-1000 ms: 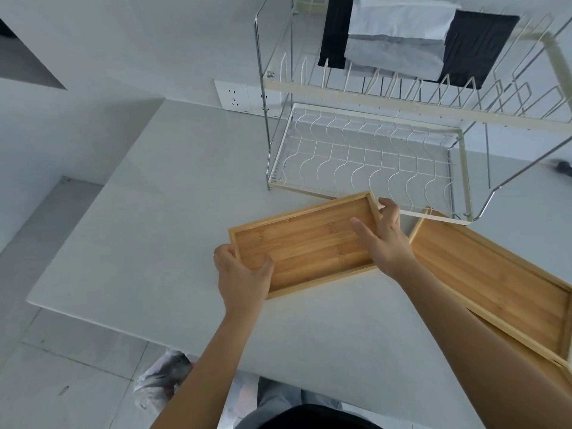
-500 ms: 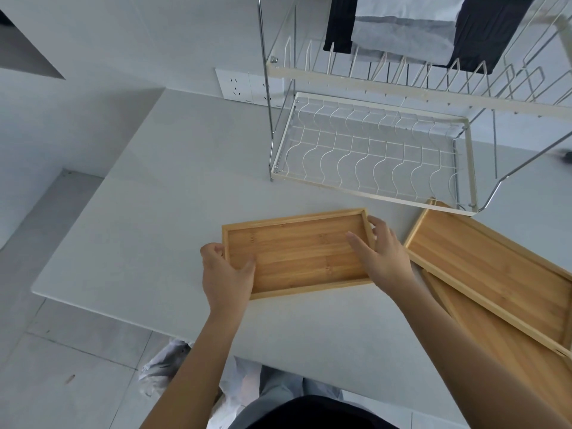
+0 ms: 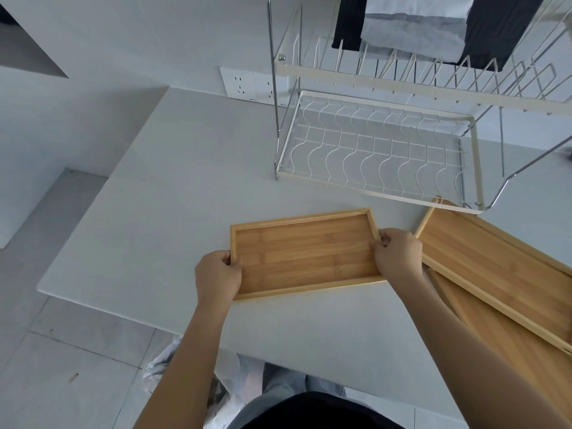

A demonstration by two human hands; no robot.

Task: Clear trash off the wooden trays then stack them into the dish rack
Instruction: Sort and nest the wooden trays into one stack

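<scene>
A small wooden tray (image 3: 305,253) with nothing in it is held level over the white table, in front of the dish rack (image 3: 371,150). My left hand (image 3: 218,274) grips its left short edge and my right hand (image 3: 397,255) grips its right short edge. To the right, a larger wooden tray (image 3: 501,267) lies on the table with another large tray (image 3: 510,342) under it, sticking out toward me. The rack's lower wire shelf holds nothing.
The rack's upper tier (image 3: 433,72) carries black and grey cloths (image 3: 414,29). Wall sockets (image 3: 247,85) sit behind the rack's left post. The table's left edge (image 3: 102,193) drops to a tiled floor. A white plastic bag (image 3: 167,363) lies on the floor by my legs.
The small tray has turned from slanted to roughly square with me. My right hand has shifted from the tray's inside to its right edge.
</scene>
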